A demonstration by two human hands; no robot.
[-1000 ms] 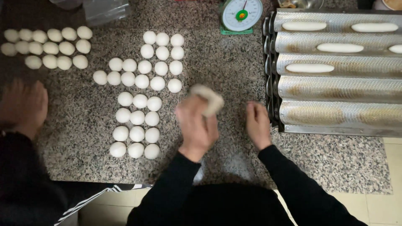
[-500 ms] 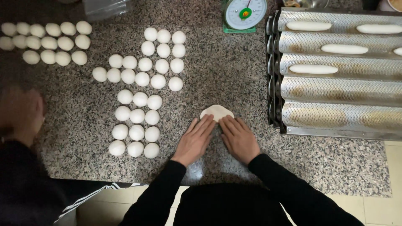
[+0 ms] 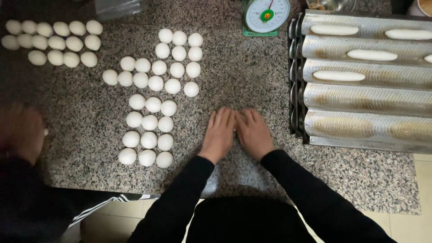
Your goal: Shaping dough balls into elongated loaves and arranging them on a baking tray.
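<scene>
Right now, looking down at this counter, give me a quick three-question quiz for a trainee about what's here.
1. True or false: both hands, left hand and right hand, lie flat side by side on the counter.
2. Where is the scale? A) far edge of the counter, left of the ridged metal tray B) beside the person's elbow C) on the tray
3. What lies in the tray's far channels?

Key: 1 true. 2 A. 3 long pale dough pieces.

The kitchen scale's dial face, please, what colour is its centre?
Green, on the scale, head view.
</scene>
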